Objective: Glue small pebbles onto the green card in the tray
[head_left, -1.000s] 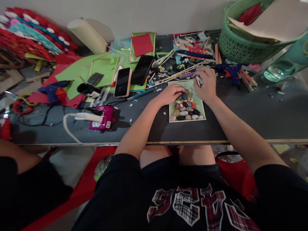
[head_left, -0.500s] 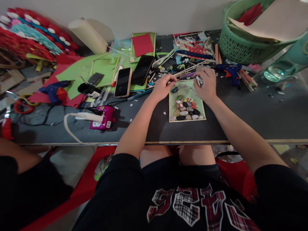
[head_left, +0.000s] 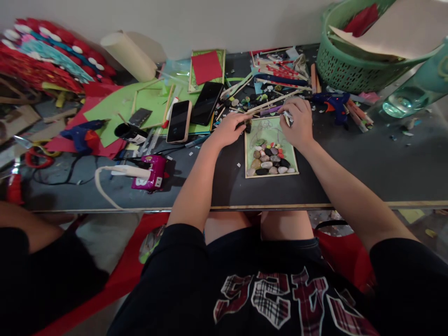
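A green picture panel (head_left: 289, 140) with a thin pale frame lies flat on the dark table before me. Pebbles in several colours (head_left: 266, 164) cover its lower half, and faint pencil lines show above them. My left hand (head_left: 229, 130) is at the panel's upper left corner, thumb and fingers closed at a dark pebble (head_left: 248, 127). Over the upper right edge, my right hand (head_left: 297, 121) has its fingers curled together around a small pale thing (head_left: 288, 118), too small to name. Thin wooden sticks (head_left: 271, 101) lie just beyond both hands.
Two phones (head_left: 178, 121), a purple power adapter (head_left: 150, 172) with its cable, and a blue glue gun (head_left: 82, 135) are on the left. To the right are another glue gun (head_left: 332, 103), a green basket (head_left: 350, 70) and a water bottle (head_left: 402, 102). Someone's arm (head_left: 31, 228) shows at far left.
My left hand has shifted slightly left and down. The dark pebble has moved from the panel's upper left area to the corner by my fingertips. My right hand has barely moved.
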Demonstrator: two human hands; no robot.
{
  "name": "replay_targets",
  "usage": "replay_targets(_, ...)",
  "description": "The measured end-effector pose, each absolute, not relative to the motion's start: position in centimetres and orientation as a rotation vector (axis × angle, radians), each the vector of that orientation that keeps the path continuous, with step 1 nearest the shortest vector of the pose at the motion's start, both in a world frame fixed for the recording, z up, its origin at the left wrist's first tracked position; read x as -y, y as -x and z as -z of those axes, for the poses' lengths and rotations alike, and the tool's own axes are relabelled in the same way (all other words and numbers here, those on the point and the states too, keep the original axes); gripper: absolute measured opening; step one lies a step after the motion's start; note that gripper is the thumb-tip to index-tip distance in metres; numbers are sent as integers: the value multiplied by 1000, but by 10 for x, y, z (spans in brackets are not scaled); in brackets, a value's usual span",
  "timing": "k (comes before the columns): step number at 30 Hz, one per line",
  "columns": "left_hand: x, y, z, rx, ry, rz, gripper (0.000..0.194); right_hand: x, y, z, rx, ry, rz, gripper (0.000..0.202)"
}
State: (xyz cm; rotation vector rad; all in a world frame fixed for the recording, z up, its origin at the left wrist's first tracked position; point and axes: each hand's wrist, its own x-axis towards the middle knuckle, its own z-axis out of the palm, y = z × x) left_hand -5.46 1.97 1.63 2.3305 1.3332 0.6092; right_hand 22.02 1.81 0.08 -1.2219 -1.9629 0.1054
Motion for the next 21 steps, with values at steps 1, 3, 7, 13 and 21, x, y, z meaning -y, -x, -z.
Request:
replay_targets(1,-21,55,-15,-1332,-2364,-598,44,-18,-220,-1,1966,1219,-102,17)
replay_targets(3,-23,55,-12,-1308,-2420,-576,40,-19,-221,0,1967,1217,-95,18)
replay_targets(7,-22,56,-14,-1272,-2479,-498,35,-21,-222,3,1968,1194,-98,17)
replay_targets(13,-16,51,-19,-1373,-2482,-455,36,-23,-223,6,1941,1130,-77,14)
replay_targets(21,-14,39,-7,-1508,-2412,-655,20,-24,-225,8,1955,1122,-92,14)
